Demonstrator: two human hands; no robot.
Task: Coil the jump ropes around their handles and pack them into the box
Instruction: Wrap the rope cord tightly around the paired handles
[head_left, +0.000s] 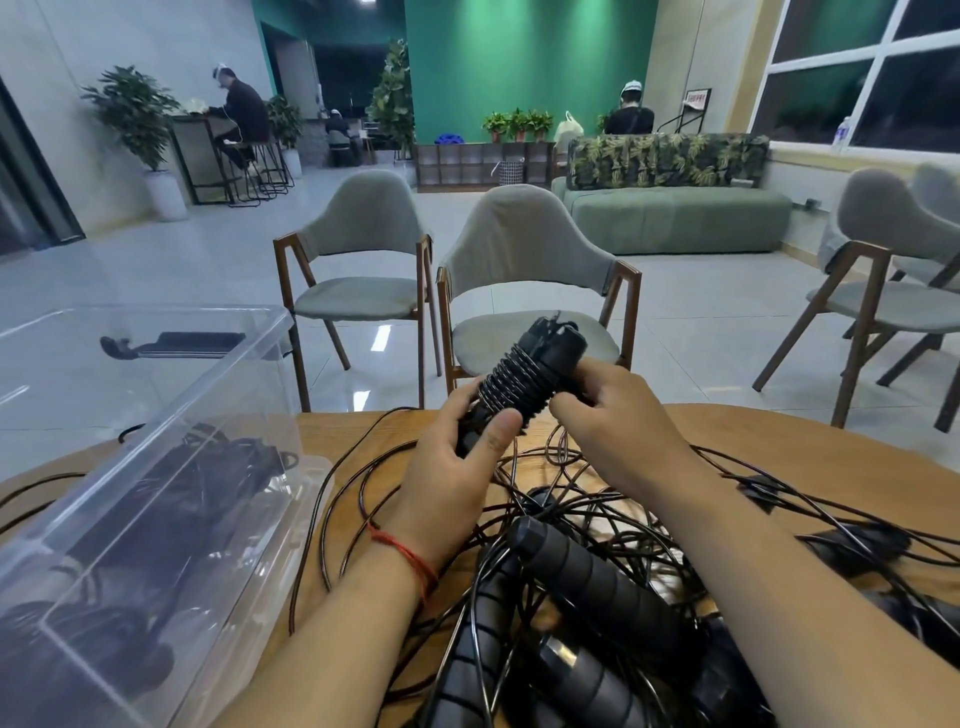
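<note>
The task is judged to be partway done. One jump rope (519, 384) is held above the far edge of the wooden counter (779, 431), at the centre of the frame. Its thin cord is already wound in many close turns around the paired handles, though a length of cord trails down from it, so this coil is not finished. The lower end of the handles is gripped by the left hand (457, 467). The right hand (618, 415) is curled against the right side of the coil, seemingly pinching the cord.

One clear plastic box (291, 338) stands open at the left of the frame. Dark packed ropes (171, 499) are seen through its wall, at least two bundles, though no exact count can be made.

A tangle of loose cords (571, 499) is left to coil at the lower right. At least three foam handles (597, 587) lie among it, and further dark ends lie to the right.
</note>
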